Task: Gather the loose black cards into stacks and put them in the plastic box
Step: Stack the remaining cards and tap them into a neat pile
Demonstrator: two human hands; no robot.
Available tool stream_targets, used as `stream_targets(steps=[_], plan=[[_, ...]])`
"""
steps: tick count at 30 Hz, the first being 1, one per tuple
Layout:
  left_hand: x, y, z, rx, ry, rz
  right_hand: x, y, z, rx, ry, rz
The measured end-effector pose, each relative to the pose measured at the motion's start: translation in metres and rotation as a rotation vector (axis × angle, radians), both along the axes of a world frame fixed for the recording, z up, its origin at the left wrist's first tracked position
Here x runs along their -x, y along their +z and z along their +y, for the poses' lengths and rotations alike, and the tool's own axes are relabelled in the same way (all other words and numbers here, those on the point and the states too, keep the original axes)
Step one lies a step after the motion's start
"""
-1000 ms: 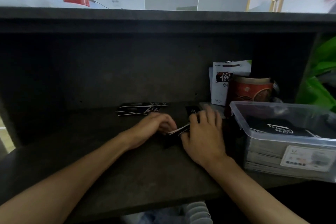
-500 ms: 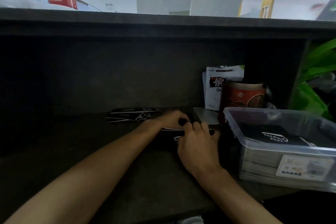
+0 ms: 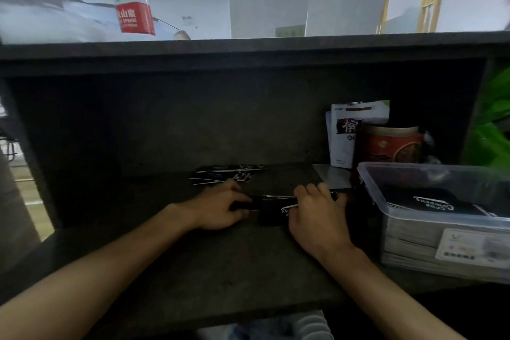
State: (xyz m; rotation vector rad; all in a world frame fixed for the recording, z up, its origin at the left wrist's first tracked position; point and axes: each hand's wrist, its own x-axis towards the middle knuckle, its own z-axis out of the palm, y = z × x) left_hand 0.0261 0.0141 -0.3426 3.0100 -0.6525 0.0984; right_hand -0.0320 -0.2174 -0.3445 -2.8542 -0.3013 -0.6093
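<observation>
— How do the hands lie?
— Both forearms reach forward, bare; the left hand (image 3: 220,208) lies knuckles up, fingers curled round a grip; the right hand (image 3: 317,215) mirrors it, its fingers (image 3: 311,192) bent over, pinching.

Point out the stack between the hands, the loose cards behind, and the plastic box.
stack of black cards (image 3: 273,210), head view, top card's printed face.
loose black cards (image 3: 229,174), head view, middle of the pile.
plastic box (image 3: 414,218), head view, near rim.

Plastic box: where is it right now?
Head view, right side: the plastic box sits on the dark desk, just right of the right hand, in front of the red canister.
</observation>
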Motion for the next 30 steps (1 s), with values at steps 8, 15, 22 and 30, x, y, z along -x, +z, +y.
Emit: stream_targets(steps=[8,15,22,30], plan=[[0.007,-0.015,0.018,0.163,-0.024,-0.140,0.002,0.000,0.001,0.007,0.117,-0.006],[0.018,0.011,-0.004,0.605,-0.076,0.010,-0.003,-0.005,0.003,-0.037,0.107,0.008],[0.007,0.001,-0.024,1.065,0.064,0.466,-0.010,-0.010,0.004,-0.035,0.212,0.007],[-0.076,0.018,0.040,0.091,0.465,-0.320,-0.012,-0.011,0.004,-0.053,0.247,-0.022]])
